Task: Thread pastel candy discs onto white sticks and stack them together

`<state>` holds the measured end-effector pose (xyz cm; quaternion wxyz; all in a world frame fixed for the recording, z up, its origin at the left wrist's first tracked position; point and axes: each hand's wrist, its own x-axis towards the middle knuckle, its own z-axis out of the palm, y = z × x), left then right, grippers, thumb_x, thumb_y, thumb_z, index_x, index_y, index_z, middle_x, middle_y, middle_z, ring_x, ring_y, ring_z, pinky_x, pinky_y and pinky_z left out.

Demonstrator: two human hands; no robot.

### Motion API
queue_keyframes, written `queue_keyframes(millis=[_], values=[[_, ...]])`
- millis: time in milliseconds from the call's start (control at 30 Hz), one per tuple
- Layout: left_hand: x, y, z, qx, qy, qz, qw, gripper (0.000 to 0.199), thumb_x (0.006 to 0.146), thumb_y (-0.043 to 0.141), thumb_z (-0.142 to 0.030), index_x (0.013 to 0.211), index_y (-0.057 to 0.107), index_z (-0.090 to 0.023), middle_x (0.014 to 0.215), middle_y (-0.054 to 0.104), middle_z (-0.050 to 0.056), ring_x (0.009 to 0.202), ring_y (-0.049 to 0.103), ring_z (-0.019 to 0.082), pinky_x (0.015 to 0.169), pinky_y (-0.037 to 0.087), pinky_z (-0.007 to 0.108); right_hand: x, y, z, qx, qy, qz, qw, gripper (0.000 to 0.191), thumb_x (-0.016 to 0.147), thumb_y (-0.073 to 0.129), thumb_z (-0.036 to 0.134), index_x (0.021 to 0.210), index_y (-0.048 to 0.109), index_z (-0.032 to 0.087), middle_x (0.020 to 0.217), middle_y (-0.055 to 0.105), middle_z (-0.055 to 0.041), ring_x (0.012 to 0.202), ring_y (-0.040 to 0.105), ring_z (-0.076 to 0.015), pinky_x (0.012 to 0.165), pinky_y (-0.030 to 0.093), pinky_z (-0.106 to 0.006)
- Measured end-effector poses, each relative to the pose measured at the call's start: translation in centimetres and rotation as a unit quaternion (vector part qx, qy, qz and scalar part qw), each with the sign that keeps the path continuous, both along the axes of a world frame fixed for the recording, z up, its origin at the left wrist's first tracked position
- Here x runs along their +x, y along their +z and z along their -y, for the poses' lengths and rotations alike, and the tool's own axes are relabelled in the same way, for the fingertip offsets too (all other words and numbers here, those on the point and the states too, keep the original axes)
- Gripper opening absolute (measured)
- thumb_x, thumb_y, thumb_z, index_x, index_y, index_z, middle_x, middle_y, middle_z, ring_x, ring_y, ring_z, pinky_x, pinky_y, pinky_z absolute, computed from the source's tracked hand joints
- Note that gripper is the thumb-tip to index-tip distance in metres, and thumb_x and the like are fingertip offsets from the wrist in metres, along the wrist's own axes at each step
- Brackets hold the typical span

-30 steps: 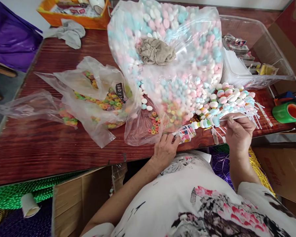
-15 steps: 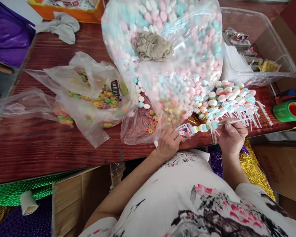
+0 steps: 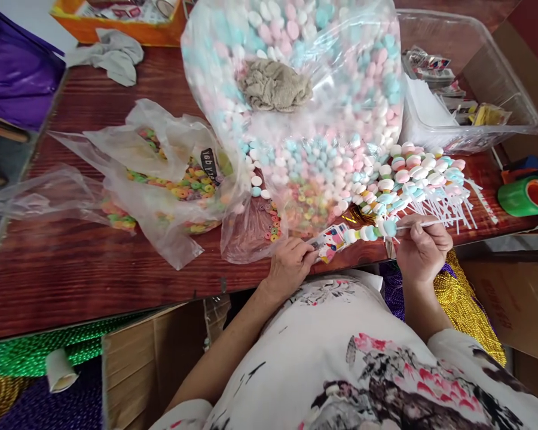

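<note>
Wood-grain table (image 3: 116, 275), dark red, near edge close to the person's front. Left hand (image 3: 291, 263) pinches the end of a printed wrapper (image 3: 332, 242); right hand (image 3: 424, 251) has thumb and fingers closed on a white cord (image 3: 403, 226). Candy strand (image 3: 370, 232) sits between the two, by the near edge; looks like a two-end hold to keep it straight. Can't tell whether wrapper and strand are joined. Strand pile (image 3: 416, 173) lies just beyond the right hand, cord tails facing the person, probably for easy pickup. Big candy bag (image 3: 354, 71) is mid-table, likely for reach from both sides.

Count: 2 hands, 1 held strand, 1 big bag, 1 clear tub (image 3: 479, 137), 1 green tape roll (image 3: 524, 197), 1 orange box (image 3: 152, 33), 2 crumpled cloths (image 3: 275, 86). Piled strands overlap, no reliable count; same for the ring-candy bags (image 3: 170, 197).
</note>
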<state>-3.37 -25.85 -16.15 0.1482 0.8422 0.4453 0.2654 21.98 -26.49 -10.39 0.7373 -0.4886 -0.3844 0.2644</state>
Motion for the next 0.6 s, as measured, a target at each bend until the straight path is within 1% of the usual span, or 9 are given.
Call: queue_keyframes(millis=[67,133,167,233,267,367,433,533,600], values=[[0.2,0.2,0.3,0.016,-0.021,-0.042,0.999,0.017,0.096,0.054,-0.026,0.094,0.069,-0.017,0.086,0.066,0.007,0.082,0.057,0.019,0.075,0.046,0.033,0.0,0.0,0.0,-0.001,0.006,-0.008,1.000,0.008,0.075,0.064,0.022,0.069,0.068,0.022,0.061,0.063,0.0015,0.054,0.054,-0.0121,0.051,0.041,-0.025],[0.5,0.3,0.7,0.054,-0.035,-0.095,0.993,0.021,0.095,0.055,-0.027,0.110,0.069,-0.022,0.093,0.067,0.008,0.084,0.055,0.021,0.076,0.044,0.035,0.0,-0.1,0.0,0.004,0.010,-0.021,1.000,0.008,0.075,0.064,0.021,0.068,0.068,0.021,0.062,0.063,0.0013,0.053,0.054,-0.0114,0.050,0.040,-0.025],[0.6,0.4,0.8,0.073,-0.035,-0.115,0.990,0.023,0.095,0.055,-0.026,0.113,0.068,-0.025,0.094,0.067,0.008,0.084,0.054,0.021,0.075,0.042,0.036,-0.1,-0.2,0.0,0.007,0.011,-0.024,1.000,0.009,0.075,0.064,0.020,0.068,0.068,0.021,0.062,0.063,0.0013,0.053,0.053,-0.0112,0.050,0.039,-0.025],[0.9,0.4,0.9,0.100,-0.027,-0.136,0.985,0.022,0.094,0.054,-0.024,0.110,0.069,-0.029,0.092,0.066,0.008,0.083,0.053,0.022,0.073,0.039,0.036,-0.3,-0.4,0.0,0.009,0.013,-0.026,1.000,0.009,0.076,0.064,0.019,0.068,0.069,0.021,0.061,0.062,0.0015,0.054,0.053,-0.0111,0.052,0.039,-0.025],[1.1,0.4,0.7,0.105,-0.024,-0.136,0.985,0.021,0.094,0.054,-0.022,0.105,0.070,-0.028,0.092,0.066,0.008,0.084,0.052,0.023,0.073,0.038,0.037,-0.5,-0.4,0.0,0.009,0.015,-0.026,1.000,0.010,0.076,0.064,0.019,0.068,0.069,0.021,0.061,0.062,0.0014,0.054,0.054,-0.0113,0.052,0.039,-0.025],[1.6,0.4,0.1,0.092,-0.008,-0.112,0.989,0.019,0.094,0.052,-0.022,0.098,0.070,-0.023,0.102,0.065,0.011,0.097,0.052,0.025,0.079,0.039,0.039,-0.7,-0.5,0.1,0.011,0.013,-0.025,1.000,0.009,0.076,0.064,0.019,0.069,0.071,0.020,0.061,0.062,0.0009,0.056,0.055,-0.0121,0.054,0.038,-0.026],[2.0,0.3,-0.3,0.084,-0.001,-0.109,0.990,0.020,0.096,0.049,-0.024,0.094,0.068,-0.019,0.103,0.064,0.012,0.098,0.052,0.026,0.080,0.039,0.040,-0.6,-0.5,0.2,0.016,0.005,-0.025,1.000,0.009,0.075,0.065,0.019,0.068,0.070,0.020,0.060,0.061,0.0010,0.057,0.055,-0.0122,0.054,0.038,-0.026],[2.3,0.3,-0.2,0.086,-0.025,-0.144,0.986,0.028,0.097,0.051,-0.038,0.089,0.065,-0.015,0.094,0.065,0.013,0.089,0.054,0.026,0.077,0.039,0.039,-0.3,-0.4,0.1,0.012,-0.012,-0.026,1.000,0.009,0.075,0.065,0.020,0.067,0.069,0.020,0.060,0.061,0.0013,0.055,0.053,-0.0115,0.054,0.038,-0.026],[2.1,0.4,0.3,0.086,-0.051,-0.173,0.980,0.028,0.096,0.054,-0.040,0.095,0.064,-0.014,0.095,0.066,0.013,0.086,0.055,0.026,0.076,0.039,0.039,-0.1,-0.4,0.1,0.005,-0.018,-0.024,1.000,0.009,0.075,0.065,0.021,0.066,0.067,0.020,0.060,0.061,0.0015,0.055,0.053,-0.0115,0.055,0.039,-0.026]])
